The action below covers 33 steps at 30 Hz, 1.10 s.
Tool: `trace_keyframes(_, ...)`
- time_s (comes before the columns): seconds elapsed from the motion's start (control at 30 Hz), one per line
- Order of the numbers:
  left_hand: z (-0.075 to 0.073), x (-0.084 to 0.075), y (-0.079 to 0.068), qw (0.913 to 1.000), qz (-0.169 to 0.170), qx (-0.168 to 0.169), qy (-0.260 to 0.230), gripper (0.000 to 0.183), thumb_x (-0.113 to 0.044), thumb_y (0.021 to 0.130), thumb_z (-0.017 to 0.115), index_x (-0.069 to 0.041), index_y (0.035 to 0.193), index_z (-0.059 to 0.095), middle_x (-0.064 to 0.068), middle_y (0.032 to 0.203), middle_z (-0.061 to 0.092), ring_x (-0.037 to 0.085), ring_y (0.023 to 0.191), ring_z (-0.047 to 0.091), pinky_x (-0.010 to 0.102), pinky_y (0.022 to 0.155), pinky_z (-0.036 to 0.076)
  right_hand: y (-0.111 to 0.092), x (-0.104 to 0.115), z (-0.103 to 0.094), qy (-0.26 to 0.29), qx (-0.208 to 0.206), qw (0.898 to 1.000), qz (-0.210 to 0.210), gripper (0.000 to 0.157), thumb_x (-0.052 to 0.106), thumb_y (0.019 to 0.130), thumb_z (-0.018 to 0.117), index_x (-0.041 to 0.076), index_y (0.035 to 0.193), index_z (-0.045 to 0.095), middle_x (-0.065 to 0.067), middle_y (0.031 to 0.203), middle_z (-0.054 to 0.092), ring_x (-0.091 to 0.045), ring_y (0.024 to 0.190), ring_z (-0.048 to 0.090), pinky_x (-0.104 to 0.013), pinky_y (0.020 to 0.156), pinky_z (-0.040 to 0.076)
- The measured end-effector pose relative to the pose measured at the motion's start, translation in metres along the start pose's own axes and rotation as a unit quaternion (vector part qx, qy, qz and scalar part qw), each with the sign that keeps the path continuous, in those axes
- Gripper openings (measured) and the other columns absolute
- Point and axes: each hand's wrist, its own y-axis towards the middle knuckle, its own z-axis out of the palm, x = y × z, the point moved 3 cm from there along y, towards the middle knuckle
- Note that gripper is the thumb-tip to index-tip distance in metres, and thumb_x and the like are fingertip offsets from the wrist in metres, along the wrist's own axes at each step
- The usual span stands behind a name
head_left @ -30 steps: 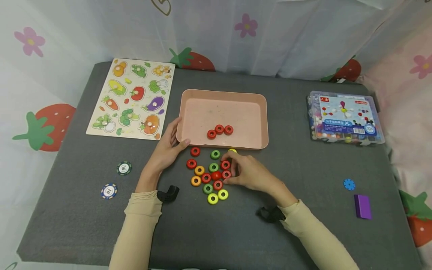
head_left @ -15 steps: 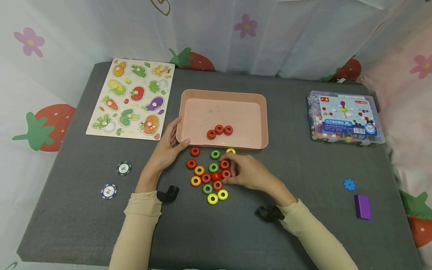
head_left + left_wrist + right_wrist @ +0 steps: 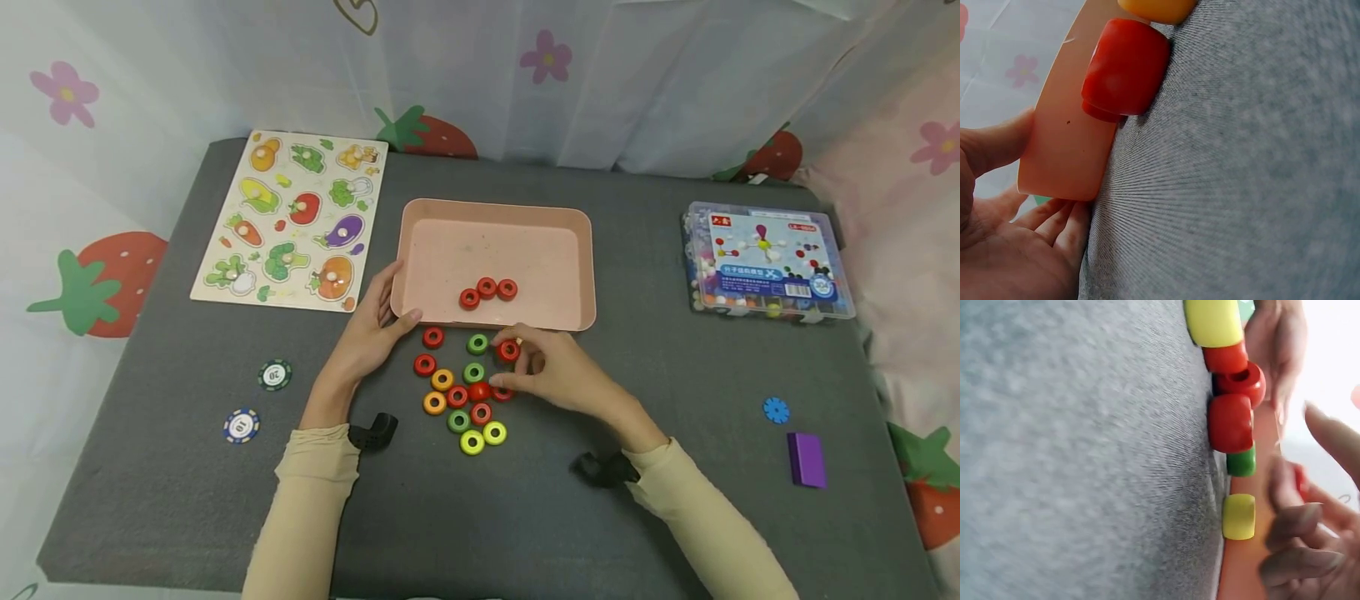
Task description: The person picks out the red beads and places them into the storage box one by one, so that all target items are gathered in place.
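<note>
My left hand (image 3: 365,335) grips the front left corner of a pink tray (image 3: 540,237), thumb on the near side and fingers around the left side. Inside the tray lie three red ring beads (image 3: 487,288). My right hand (image 3: 562,371) holds another red ring bead (image 3: 507,351) at its fingertips, raised above the table; its red side (image 3: 1301,482) shows among the fingers in the right wrist view. Below the tray is a loose group of red, orange, green (image 3: 474,372) and yellow beads (image 3: 494,432). A yellow bead (image 3: 1239,517) near the tray is hidden by my right hand in the head view.
A vegetable puzzle board (image 3: 288,221) lies at the back left, with two poker chips (image 3: 275,375) in front of it. At the right are a clear box of molecule model parts (image 3: 768,261), a blue disc (image 3: 776,410) and a purple block (image 3: 807,460).
My right hand has lifted a red ring bead from the group and moved slightly toward the tray, covering the yellow bead there. My left hand stays on the tray.
</note>
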Motion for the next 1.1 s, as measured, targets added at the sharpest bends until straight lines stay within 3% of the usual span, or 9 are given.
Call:
trace_keyframes(0.17,0.001,-0.001,-0.001,1.0000,0.004,0.001,-0.003,0.077,-0.018,0.099,0.064,-0.020,0.161,0.018,0.008,0.166,0.022,0.021,0.152,0.022,0.043,0.125,0.020,0.013,0.000,-0.013,0.047,-0.098,0.993,-0.036,0.038,0.014,0.090,0.076,0.013,0.125,0.063,0.000,0.070,0.063,-0.014,0.055,0.053,-0.025,0.050,0.043)
trace_keyframes(0.27,0.001,-0.001,-0.001,1.0000,0.004,0.003,-0.003,0.077,-0.018,0.099,0.063,-0.020,0.161,0.018,0.008,0.166,0.022,0.022,0.153,0.022,0.043,0.125,0.020,0.021,-0.001,-0.023,0.042,-0.144,0.989,-0.015,0.037,0.008,0.091,0.073,0.010,0.127,0.063,-0.005,0.070,0.063,-0.015,0.058,0.055,-0.025,0.052,0.044)
trace_keyframes(0.37,0.000,0.000,-0.001,1.0000,0.004,0.002,-0.004,0.077,-0.018,0.099,0.064,-0.020,0.161,0.018,0.007,0.166,0.022,0.022,0.153,0.022,0.043,0.125,0.020,0.030,-0.003,-0.034,-0.021,-0.175,0.984,0.033,0.036,0.012,0.091,0.074,0.008,0.125,0.065,-0.006,0.071,0.062,-0.017,0.060,0.054,-0.027,0.053,0.043)
trace_keyframes(0.5,0.000,0.000,-0.001,1.0000,0.004,-0.001,-0.005,0.076,-0.018,0.099,0.064,-0.020,0.161,0.019,0.007,0.166,0.022,0.021,0.152,0.022,0.043,0.125,0.020,0.040,-0.011,-0.041,-0.099,-0.168,0.973,0.120,0.029,0.017,0.089,0.076,0.005,0.114,0.069,-0.006,0.072,0.061,-0.018,0.058,0.053,-0.029,0.050,0.042)
trace_keyframes(0.63,-0.001,-0.001,0.000,1.0000,0.005,0.001,-0.002,0.077,-0.018,0.099,0.064,-0.020,0.161,0.018,0.007,0.166,0.022,0.021,0.153,0.022,0.044,0.125,0.019,0.047,-0.018,-0.039,-0.105,-0.139,0.971,0.162,0.026,0.014,0.088,0.074,0.005,0.111,0.068,-0.008,0.072,0.060,-0.019,0.061,0.055,-0.029,0.052,0.043)
trace_keyframes(0.93,-0.001,-0.001,-0.001,1.0000,0.005,-0.002,-0.001,0.077,-0.018,0.099,0.064,-0.020,0.161,0.018,0.007,0.166,0.022,0.022,0.153,0.021,0.044,0.125,0.019,0.048,-0.020,-0.034,-0.093,-0.152,0.973,0.146,0.043,0.013,0.087,0.076,0.003,0.127,0.066,-0.007,0.075,0.066,-0.018,0.064,0.057,-0.029,0.054,0.043)
trace_keyframes(1.1,0.000,0.000,-0.002,1.0000,0.005,0.001,-0.006,0.077,-0.019,0.099,0.064,-0.020,0.161,0.018,0.007,0.166,0.022,0.023,0.153,0.021,0.044,0.125,0.018,0.037,-0.012,-0.034,-0.066,-0.192,0.975,0.085,0.043,0.012,0.087,0.078,0.004,0.127,0.064,-0.004,0.074,0.063,-0.017,0.066,0.057,-0.029,0.059,0.046)
